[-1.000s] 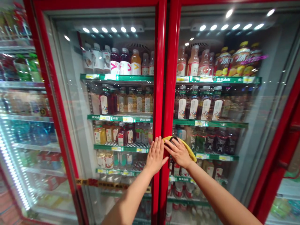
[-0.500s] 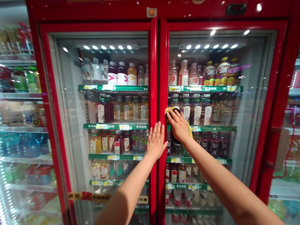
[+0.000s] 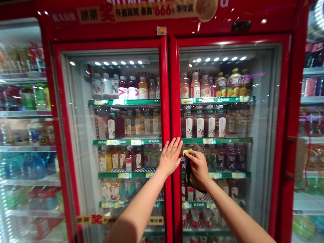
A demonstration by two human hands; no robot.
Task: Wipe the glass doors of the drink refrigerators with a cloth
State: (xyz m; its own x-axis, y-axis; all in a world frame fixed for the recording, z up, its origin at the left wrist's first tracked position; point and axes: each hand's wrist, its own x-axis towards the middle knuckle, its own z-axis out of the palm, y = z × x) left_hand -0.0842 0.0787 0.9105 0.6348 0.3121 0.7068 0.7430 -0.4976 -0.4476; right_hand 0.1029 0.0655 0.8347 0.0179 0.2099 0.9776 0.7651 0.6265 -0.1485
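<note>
Flat against the red door frames [image 3: 164, 101], where the two glass doors meet, lies my left hand [image 3: 170, 157], its fingers spread and nothing in it. Just to its right, my right hand [image 3: 198, 165] pinches a yellow and black cloth [image 3: 189, 170] at the inner edge of the right glass door [image 3: 263, 135]. The cloth hangs down below the fingers, partly hidden by the hand. Both doors are closed, and bottles [image 3: 199, 126] on shelves show through the glass.
Left of the fridge stands another lit shelf unit [image 3: 27, 148] with drinks. More drink shelves [image 3: 314, 140] are at the right edge. A door handle [image 3: 302, 160] sits at the right. Above the doors runs a printed banner [image 3: 141, 11].
My right hand has moved down the glass, and its fingers have gone from lying flat on the cloth to pinching it. My left hand stays on the frame. The view has tilted up.
</note>
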